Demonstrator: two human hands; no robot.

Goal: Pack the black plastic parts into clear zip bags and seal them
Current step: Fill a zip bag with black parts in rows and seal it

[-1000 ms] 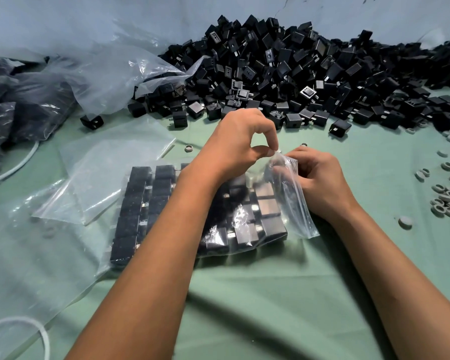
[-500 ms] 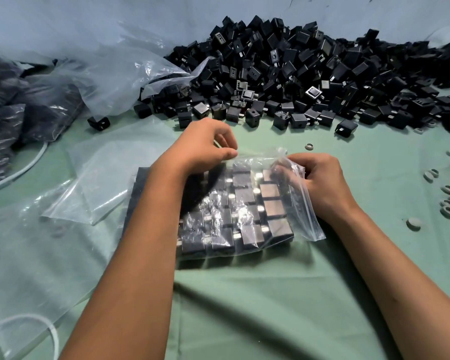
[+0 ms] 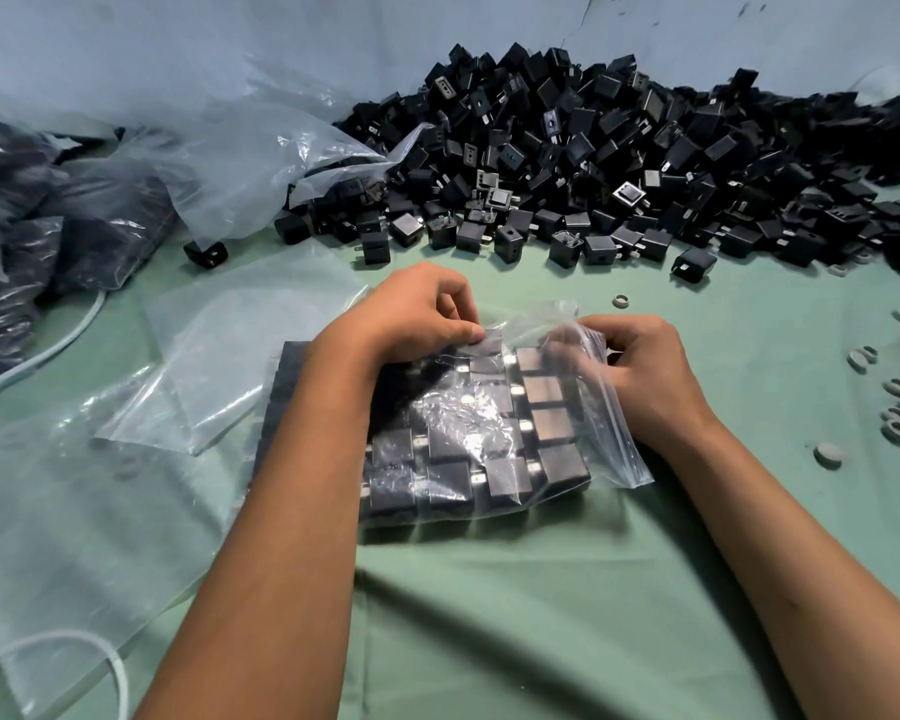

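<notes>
Bag [image 3: 468, 433] of black parts lies on green surface [image 3: 541, 615] in front of the loose pile [image 3: 619, 163] | left hand [image 3: 411, 317] pinches bag's top edge | right hand [image 3: 640, 371] grips bag's open right end | empty bags [image 3: 230, 350] lie to the left
</notes>
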